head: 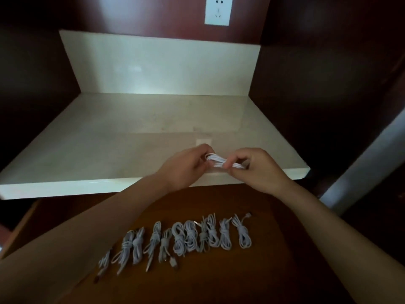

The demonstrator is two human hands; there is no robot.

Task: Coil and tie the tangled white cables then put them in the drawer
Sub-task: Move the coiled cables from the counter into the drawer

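Head view: coiled cable (221, 161) lies left-right between left hand (186, 170), right hand (256, 170).

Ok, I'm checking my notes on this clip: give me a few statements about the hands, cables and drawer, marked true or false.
1. The left hand and right hand both grip the coiled cable. True.
2. The drawer holds no cables. False: a row of tied bundles lies in it.
3. A plug sits in the wall socket. False: its holes are free.
4. The wall socket is above the counter. True.
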